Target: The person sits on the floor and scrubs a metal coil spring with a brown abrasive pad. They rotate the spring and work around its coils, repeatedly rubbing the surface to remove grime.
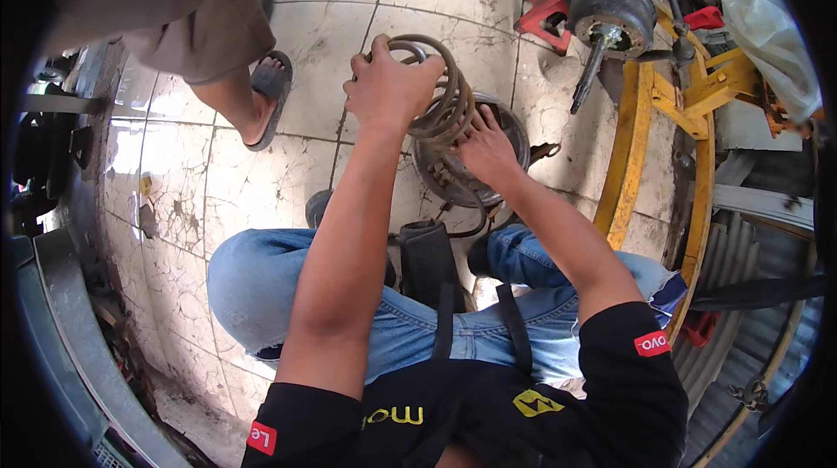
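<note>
Cracked, stained floor tiles [261,193] form the work surface; a yellow steel frame [626,154] stands at right. Coil spring [457,104] is tilted over a round metal dish [435,173], its upper end gripped in my left hand [391,89]. My right hand [488,152] lies at its lower end, fingers extended; I cannot tell whether they grip.

The coil spring [454,100] is grey-brown (jeans [261,281] blue).

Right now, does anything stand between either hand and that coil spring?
Nothing visible does. The left hand holds the coil spring at one end; the right hand is close by its other end, over a round metal pan.
</note>
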The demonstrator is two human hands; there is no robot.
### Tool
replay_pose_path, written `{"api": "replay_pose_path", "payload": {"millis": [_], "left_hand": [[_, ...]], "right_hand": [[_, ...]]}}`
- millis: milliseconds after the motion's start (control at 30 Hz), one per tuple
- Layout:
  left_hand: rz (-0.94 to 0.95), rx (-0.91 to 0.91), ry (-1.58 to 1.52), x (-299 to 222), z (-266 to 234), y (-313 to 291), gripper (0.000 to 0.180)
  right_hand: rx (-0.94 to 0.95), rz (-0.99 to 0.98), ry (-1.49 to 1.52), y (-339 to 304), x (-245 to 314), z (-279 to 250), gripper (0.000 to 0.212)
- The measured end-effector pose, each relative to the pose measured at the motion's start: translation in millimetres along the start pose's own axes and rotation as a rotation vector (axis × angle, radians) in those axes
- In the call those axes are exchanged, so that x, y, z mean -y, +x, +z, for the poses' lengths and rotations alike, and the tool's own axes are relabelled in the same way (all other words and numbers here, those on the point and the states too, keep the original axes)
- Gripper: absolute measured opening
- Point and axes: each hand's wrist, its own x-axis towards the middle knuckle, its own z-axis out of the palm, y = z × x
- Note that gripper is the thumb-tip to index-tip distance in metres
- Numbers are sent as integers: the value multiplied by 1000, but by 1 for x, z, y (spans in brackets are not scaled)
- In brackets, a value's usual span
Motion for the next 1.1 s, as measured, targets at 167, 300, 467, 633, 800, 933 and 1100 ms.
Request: {"api": "replay_pose_path", "payload": {"millis": [167,300,467,633,800,933,1100], "left_hand": [[11,7,6,-4,0,-3,91],[-3,-14,-18,-2,-3,-6,90],[-50,-1,-7,-1,-4,-1,91],[-87,-7,-51,9,-9,7,94],[-97,-32,-101,14,-6,10,94],[-39,-18,-85,17,-4,3,94],[38,-14,-104,21,-6,-1,93]], "right_hand": [[-48,-78,19,-12,-3,21,54],[-48,12,-35,-15,2,0,56],[-96,-147,45,-22,-2,27,57],[-407,555,794,-28,-63,-5,51],[-698,815,1690,-13,-50,-17,60],[-523,673,2010,-6,17,-12,57],[-384,596,2644,3,23,0,49]]}}
